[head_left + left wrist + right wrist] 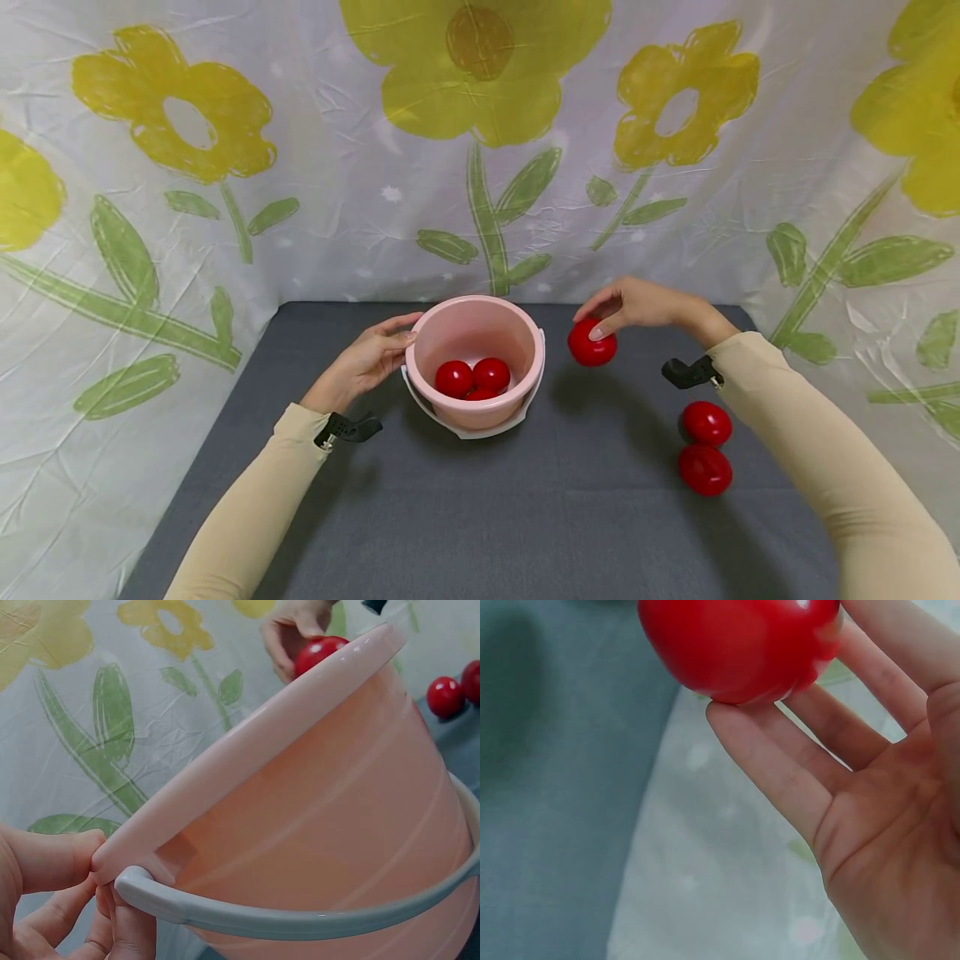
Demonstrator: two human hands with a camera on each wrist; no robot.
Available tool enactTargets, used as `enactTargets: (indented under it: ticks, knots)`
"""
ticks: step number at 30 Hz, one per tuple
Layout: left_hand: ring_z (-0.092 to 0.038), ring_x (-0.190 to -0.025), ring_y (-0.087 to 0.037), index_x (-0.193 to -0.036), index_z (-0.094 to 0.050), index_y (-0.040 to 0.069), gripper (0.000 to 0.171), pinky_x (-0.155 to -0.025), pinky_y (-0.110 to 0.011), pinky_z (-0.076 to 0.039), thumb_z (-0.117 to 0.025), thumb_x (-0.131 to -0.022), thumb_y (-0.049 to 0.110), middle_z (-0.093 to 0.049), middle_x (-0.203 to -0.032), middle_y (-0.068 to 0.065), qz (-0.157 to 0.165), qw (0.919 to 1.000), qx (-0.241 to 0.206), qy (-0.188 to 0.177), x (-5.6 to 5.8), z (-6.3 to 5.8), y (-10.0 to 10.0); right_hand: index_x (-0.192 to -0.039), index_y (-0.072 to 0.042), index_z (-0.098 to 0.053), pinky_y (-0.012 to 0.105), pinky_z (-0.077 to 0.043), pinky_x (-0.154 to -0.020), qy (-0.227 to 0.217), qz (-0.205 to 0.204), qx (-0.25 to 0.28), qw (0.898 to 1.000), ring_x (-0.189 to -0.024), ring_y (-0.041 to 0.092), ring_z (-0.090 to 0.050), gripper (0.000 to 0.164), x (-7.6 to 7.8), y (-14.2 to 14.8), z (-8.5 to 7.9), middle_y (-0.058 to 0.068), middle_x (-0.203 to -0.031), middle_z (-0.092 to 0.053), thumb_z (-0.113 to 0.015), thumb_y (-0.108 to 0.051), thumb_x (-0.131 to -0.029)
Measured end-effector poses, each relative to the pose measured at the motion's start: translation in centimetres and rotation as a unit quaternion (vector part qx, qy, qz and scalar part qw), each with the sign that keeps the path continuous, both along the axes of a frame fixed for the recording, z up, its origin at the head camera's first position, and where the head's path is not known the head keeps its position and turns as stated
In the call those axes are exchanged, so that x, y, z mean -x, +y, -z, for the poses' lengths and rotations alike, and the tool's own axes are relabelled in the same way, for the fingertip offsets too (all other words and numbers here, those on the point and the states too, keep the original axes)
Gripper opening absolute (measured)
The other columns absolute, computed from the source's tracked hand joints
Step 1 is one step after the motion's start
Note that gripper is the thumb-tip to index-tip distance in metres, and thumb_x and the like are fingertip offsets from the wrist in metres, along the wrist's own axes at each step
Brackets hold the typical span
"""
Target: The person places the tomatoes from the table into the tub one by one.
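So the right grip (630, 305) is only opened about as wide as the red ball (592, 343) it's pinching: thumb on the near side, longish fingers round the far side, palm well off it. I'd guess that fingertip hold is used because something round and shiny is easy to manage that way. It's up off the desk (525, 525), just right of the pink bucket (474, 327), not over the opening. The left grip (367, 358) is closed right down on the bucket's rim — thumb on top, fingers tucked under, near where the white handle (472, 434) joins. Probably to keep it steady, I reckon. The handle hangs down at the front, which leaves the mouth unblocked. Three balls (453, 379) are bunched inside at the bottom, and two others (707, 423) sit by the right forearm, likely there for easy reach. Behind it all — a flowery cloth (330, 208).
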State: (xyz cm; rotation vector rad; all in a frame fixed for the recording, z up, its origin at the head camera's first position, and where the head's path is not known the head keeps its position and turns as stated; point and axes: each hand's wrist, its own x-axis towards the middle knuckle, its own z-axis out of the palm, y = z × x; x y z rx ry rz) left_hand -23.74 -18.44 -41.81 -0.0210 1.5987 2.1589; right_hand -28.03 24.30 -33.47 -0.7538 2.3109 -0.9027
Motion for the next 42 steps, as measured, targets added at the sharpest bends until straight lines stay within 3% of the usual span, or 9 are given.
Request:
enactTargets:
  ticks: [10, 19, 30, 42]
  knots:
    - [-0.069, -0.093, -0.006, -0.156, -0.027, 0.005, 0.062, -0.075, -0.019, -0.058, -0.053, -0.1, 0.002, -0.069, -0.109, 0.005, 0.01, 0.9999, -0.004, 0.011, 0.0, 0.2, -0.1, -0.125, -0.011, -0.069, 0.031, -0.058, -0.086, 0.023, 0.01, 0.003, 1.0, -0.106, 0.019, -0.067, 0.039, 0.9, -3.4, -2.3, 0.01, -0.121, -0.071, -0.076, -0.021, -0.088]
    - [-0.07, -0.092, -0.005, -0.156, -0.025, 0.005, 0.063, -0.075, -0.018, -0.058, -0.053, -0.1, 0.002, -0.07, -0.108, 0.006, 0.012, 0.9998, -0.006, 0.014, -0.1, 0.1, -0.2, -0.126, -0.012, -0.069, 0.036, -0.059, -0.088, 0.028, -0.008, 0.006, 1.0, -0.108, 0.019, -0.068, 0.04, 1.7, -6.8, -3.3, 0.008, -0.121, -0.07, -0.076, -0.022, -0.088]
    - [-0.07, -0.094, -0.006, -0.155, -0.029, 0.006, 0.059, -0.076, -0.019, -0.058, -0.05, -0.1, 0.0, -0.069, -0.112, 0.005, 0.006, 1.0, 0.0, 0.004, -0.1, 0.0, -0.1, -0.124, -0.017, -0.07, 0.034, -0.057, -0.093, 0.033, -0.041, 0.01, 0.999, -0.108, 0.016, -0.068, 0.038, 2.6, -11.0, -3.0, 0.003, -0.119, -0.072, -0.076, -0.025, -0.087]
    - [-0.07, -0.096, -0.006, -0.155, -0.03, 0.007, 0.061, -0.078, -0.02, -0.059, -0.054, -0.099, 0.002, -0.069, -0.114, 0.004, 0.008, 0.9999, -0.011, 0.002, -0.1, 0.0, -0.1, -0.124, -0.009, -0.07, 0.033, -0.057, -0.092, 0.039, -0.077, 0.025, 0.996, -0.107, 0.017, -0.068, 0.038, 3.3, -14.2, -1.8, 0.006, -0.12, -0.072, -0.075, -0.019, -0.088]
